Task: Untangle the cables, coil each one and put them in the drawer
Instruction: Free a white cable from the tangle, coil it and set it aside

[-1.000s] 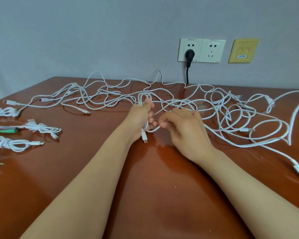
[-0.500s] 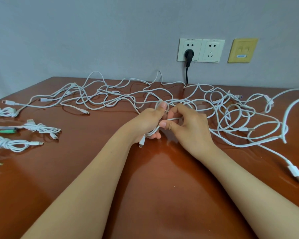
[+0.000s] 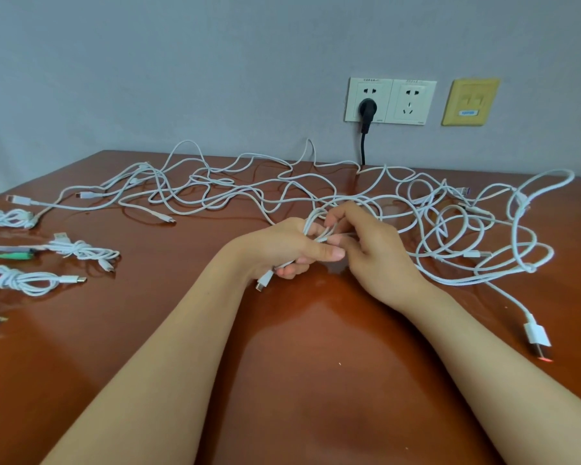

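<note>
Left hand point(image 3: 282, 250) gripping cable point(image 3: 264, 281), tangled cables point(image 3: 450, 226) beyond

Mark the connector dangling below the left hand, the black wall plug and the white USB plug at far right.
dangling connector point(image 3: 264, 280): head view, its white shell.
black wall plug point(image 3: 368, 107): head view, plug body.
white USB plug point(image 3: 537, 333): head view, white housing.

Both hands meet mid-table: left hand point(image 3: 282, 250) grips a white cable point(image 3: 311, 226), right hand point(image 3: 369, 243) pinches it beside the tangle point(image 3: 450, 223).
</note>
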`<state>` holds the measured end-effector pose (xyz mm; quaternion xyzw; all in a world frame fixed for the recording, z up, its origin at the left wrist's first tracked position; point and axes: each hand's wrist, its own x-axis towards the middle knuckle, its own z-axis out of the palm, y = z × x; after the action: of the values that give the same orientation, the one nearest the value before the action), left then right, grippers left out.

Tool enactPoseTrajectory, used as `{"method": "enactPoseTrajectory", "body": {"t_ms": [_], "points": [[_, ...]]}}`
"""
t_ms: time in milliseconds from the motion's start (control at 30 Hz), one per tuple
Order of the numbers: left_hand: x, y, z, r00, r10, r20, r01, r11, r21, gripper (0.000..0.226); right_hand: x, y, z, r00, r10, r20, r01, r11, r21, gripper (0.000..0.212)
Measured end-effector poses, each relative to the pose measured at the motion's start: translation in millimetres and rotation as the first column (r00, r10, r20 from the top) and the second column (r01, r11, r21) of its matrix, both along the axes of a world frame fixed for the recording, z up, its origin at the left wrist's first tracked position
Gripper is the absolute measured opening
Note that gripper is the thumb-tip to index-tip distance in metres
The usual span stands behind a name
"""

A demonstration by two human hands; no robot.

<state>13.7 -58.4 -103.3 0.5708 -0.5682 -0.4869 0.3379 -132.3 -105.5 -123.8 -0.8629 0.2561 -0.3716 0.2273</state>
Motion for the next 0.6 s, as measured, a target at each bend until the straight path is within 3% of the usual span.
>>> {"method": "enactPoseTrajectory", "body": {"t_ms": [167, 267, 333, 433, 600], "points": [[3.0, 0.2, -0.2, 0.997, 0.0, 0.079, 0.0, 1.0, -0.009, 0.021, -2.0, 2.4, 3.5, 0.985, -0.121, -0.127, 0.117, 0.992, -0.042, 0.019], [-0.5, -0.9, -0.9, 0.984, -0.009, 0.177, 0.017, 0.999, -0.048, 0.024, -0.7, -1.1, 2.3, 0.974, -0.225, -0.012, 0.225, 0.966, 0.127, 0.007], [-2.3, -1.7, -1.7, 0.974, -0.009, 0.227, 0.026, 0.997, -0.068, 0.024, -0.1, -5.6, 1.5, 0.953, -0.304, -0.008, 0.299, 0.929, 0.22, 0.014], [-3.2, -2.2, -1.8, 0.967, -0.007, 0.253, 0.032, 0.995, -0.094, 0.017, 0.4, -4.2, 1.0, 0.94, -0.331, -0.085, 0.34, 0.932, 0.126, 0.023], [-4.0, -2.3, -0.6, 0.987, 0.006, 0.16, 0.015, 0.992, -0.129, 0.01, 1.5, 0.2, 2.6, 0.947, -0.312, 0.072, 0.313, 0.95, -0.002, 0.018]]}}
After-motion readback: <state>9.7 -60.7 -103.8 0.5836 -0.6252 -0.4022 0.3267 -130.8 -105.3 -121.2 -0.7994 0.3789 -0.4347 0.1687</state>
